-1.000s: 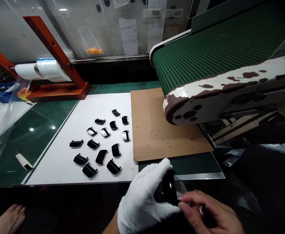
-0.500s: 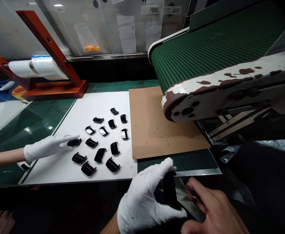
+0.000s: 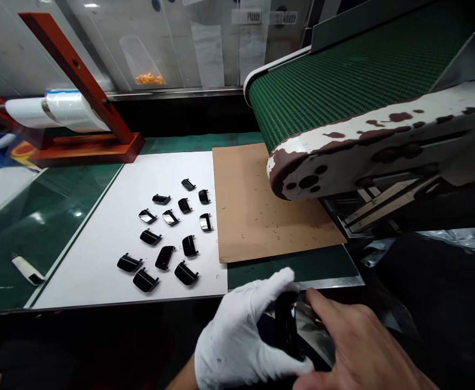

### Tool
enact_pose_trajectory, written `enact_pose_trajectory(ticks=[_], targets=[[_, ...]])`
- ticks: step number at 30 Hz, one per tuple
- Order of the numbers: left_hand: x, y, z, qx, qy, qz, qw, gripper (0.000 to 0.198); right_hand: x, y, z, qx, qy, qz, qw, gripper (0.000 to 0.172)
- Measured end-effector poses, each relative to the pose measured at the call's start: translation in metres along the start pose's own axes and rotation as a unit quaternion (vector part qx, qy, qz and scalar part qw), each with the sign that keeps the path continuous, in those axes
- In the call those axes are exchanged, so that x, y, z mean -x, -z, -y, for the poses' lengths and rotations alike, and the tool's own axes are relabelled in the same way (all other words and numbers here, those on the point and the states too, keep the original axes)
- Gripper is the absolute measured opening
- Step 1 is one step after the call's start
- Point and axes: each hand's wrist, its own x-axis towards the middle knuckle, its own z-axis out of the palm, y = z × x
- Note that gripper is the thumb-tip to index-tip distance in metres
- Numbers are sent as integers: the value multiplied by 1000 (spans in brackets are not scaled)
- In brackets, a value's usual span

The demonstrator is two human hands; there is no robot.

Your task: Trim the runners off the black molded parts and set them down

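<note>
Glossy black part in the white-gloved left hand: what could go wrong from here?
The glossy black part might slip and fall: the white-gloved left hand holds it off the silver-edged green table. The bare right hand, so close, might smudge its shine. Thin dark curls on the brown cardboard sheet could stick to it.

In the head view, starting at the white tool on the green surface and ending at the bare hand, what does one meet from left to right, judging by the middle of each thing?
White tool → loose black pieces → gloved left hand → held black piece → bare right hand.
</note>
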Motion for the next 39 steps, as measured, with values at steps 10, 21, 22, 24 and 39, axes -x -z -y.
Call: enact_pose_trajectory(ticks=[10, 21, 22, 24, 39], targets=[[1, -1, 0, 10, 12, -9, 1000, 86, -1, -5, 0, 5, 15, -7, 1000, 95], [3, -5, 3, 0, -7, -43, 999, 89, 0, -13, -6, 41, 60, -45, 996, 97], [3, -6, 3, 3, -3, -48, 999, 88, 0, -14, -7, 48, 66, -55, 995, 97], [4, -6, 3, 9, 4, -56, 998, 85, 0, -16, -7, 60, 76, -71, 993, 95], [4, -11, 6, -19, 10, -86, 996, 76, -1, -23, -10, 116, 126, -149, 974, 94]])
